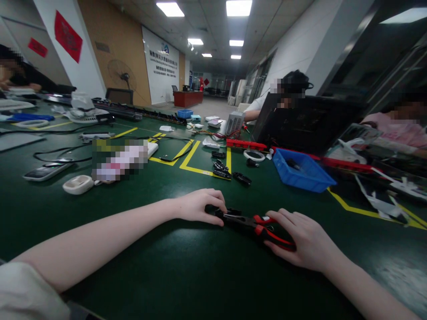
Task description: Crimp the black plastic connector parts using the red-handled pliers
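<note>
My right hand is wrapped round the red-and-black handles of a pair of long-nose pliers, whose jaws point left. Between the thumb and fingers of my left hand is a small black part, mostly hidden by the fingers. The plier tips meet this part, but I cannot tell whether they grip it. Just beyond my hands lie several small black parts, some with metal showing, and another black piece to their right.
A blue tray stands at the right, near a white ring. Left are a phone-like device, a white case and a black cable. Farther back are a metal box, a large black panel and other people seated.
</note>
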A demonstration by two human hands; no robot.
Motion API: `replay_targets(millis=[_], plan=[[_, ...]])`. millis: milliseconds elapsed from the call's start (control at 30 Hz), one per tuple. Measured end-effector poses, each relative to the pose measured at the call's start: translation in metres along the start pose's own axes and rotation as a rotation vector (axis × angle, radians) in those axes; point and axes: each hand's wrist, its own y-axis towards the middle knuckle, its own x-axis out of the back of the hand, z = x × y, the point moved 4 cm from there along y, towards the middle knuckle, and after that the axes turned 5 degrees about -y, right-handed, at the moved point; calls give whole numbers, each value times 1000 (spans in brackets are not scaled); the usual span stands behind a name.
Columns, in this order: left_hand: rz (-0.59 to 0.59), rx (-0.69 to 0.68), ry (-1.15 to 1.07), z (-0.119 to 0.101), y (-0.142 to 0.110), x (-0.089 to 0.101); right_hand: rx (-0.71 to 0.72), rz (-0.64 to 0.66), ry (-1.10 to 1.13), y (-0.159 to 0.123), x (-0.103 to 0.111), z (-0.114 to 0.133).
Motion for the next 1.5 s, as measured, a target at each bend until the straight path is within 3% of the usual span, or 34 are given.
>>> replay_targets(millis=[400,833,1500], plan=[[-1,-10,49,-3,0,0,10,12,16,-1,1,-4],[-14,-11,67,-6,0,0,-17,161,-4,-1,-5,-6],[-67,26,-3,-5,1,-5,-56,57,-10,-2,-10,-7]])
